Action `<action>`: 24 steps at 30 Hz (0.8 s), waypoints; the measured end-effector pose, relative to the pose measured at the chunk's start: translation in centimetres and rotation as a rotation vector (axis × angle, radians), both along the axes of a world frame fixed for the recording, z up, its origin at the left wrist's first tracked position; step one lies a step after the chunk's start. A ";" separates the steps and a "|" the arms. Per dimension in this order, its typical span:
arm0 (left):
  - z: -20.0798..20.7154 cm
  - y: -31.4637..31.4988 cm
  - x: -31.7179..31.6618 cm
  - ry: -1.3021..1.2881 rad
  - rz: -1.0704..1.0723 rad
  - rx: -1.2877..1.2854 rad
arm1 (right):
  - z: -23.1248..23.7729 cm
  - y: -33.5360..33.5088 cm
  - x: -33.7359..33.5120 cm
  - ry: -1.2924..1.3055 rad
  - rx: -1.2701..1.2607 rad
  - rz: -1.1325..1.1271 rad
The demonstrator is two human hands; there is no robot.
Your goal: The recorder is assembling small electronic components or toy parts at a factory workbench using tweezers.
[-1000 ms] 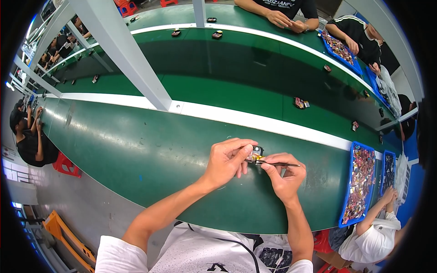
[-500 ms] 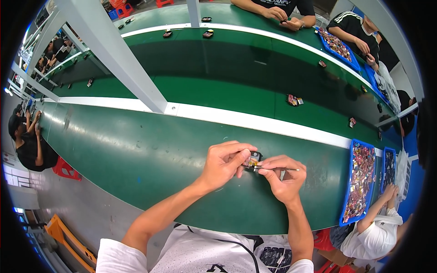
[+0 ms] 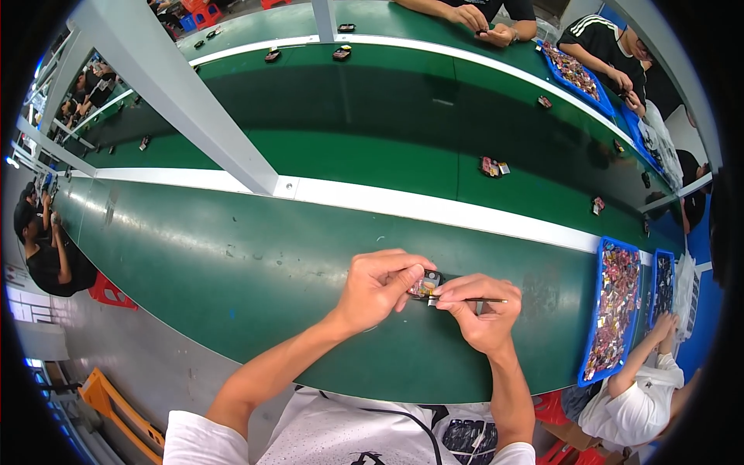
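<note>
Over the green table point(image 3: 178, 256), my left hand point(image 3: 370, 291) pinches a small black-cased electronic device point(image 3: 427, 280) by its left side. Part of its inside shows, with a reddish board and a yellowish piece. My right hand point(image 3: 487, 314) grips a thin metal tool point(image 3: 494, 301), held nearly level with its back end sticking out to the right. The tool's front end is at the device's lower right edge, partly covered by my fingers. Whether it is a pair of tweezers or a single rod, I cannot tell.
Beyond a white rail point(image 3: 387, 204) runs a green belt point(image 3: 325, 151) carrying several small devices point(image 3: 490, 167). A grey post point(image 3: 186, 101) rises from the rail. To my right stands a blue tray point(image 3: 592, 318) full of small reddish parts, near a co-worker in white point(image 3: 639, 403).
Both hands sit slightly lower in the picture, still holding the device and the tool. Devices on the belt have slid a little to the left. The view itself has shifted slightly.
</note>
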State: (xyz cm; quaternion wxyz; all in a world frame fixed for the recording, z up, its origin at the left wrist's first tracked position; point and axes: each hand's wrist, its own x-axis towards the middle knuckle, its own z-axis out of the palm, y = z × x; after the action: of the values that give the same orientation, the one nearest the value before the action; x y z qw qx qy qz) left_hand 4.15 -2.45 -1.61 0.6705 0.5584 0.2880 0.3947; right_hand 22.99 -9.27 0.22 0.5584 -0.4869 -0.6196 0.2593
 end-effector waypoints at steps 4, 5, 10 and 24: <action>-0.2 0.0 0.0 0.064 0.017 0.015 | 0.1 0.1 -0.1 -0.041 0.008 -0.001; -0.2 0.1 -0.1 0.100 0.033 0.038 | 0.1 0.1 -0.3 -0.051 -0.002 -0.012; -0.1 0.1 0.0 0.090 0.083 0.107 | 0.0 0.0 -0.9 -0.093 0.063 -0.086; 0.3 0.1 0.1 0.041 0.129 0.025 | 0.0 0.2 -1.4 -0.081 0.103 -0.100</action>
State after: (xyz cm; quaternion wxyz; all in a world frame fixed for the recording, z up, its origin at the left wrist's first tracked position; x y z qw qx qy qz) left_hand 4.24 -2.33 -1.28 0.6305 0.5549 0.3320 0.4294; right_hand 21.63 -9.03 0.26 0.5696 -0.4978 -0.6291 0.1788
